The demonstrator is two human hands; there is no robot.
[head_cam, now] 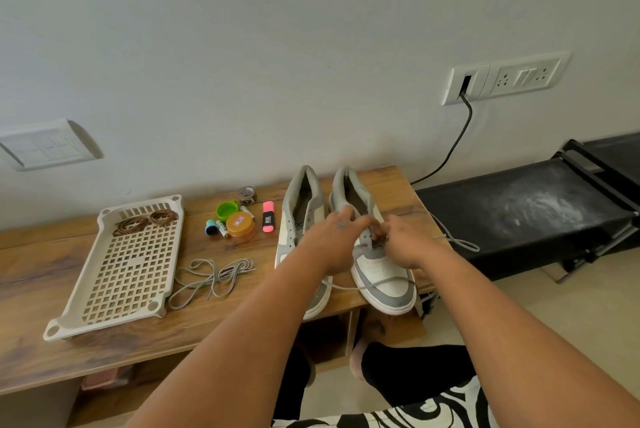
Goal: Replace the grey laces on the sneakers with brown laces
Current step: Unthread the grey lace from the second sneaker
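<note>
Two white and grey sneakers stand side by side on the wooden table (145, 337), toes toward me. The left sneaker (298, 219) has no lace. The right sneaker (384, 275) carries a grey lace (460, 242) that trails off its right side and across its toe. My left hand (334, 240) and my right hand (403, 242) meet over the right sneaker's eyelets, fingers pinching the grey lace. A loose grey lace (211, 277) lies tangled to the left of the sneakers. Brown laces (143, 221) are coiled at the far end of a beige perforated tray (128, 268).
Between tray and sneakers sit a green cap (227, 210), an orange-lidded jar (240, 226), a pink highlighter (268, 216), small tubes (218, 227) and a tape roll (247, 194). A black appliance (519, 209) stands right of the table, with a black cable (457, 140) running to a wall socket.
</note>
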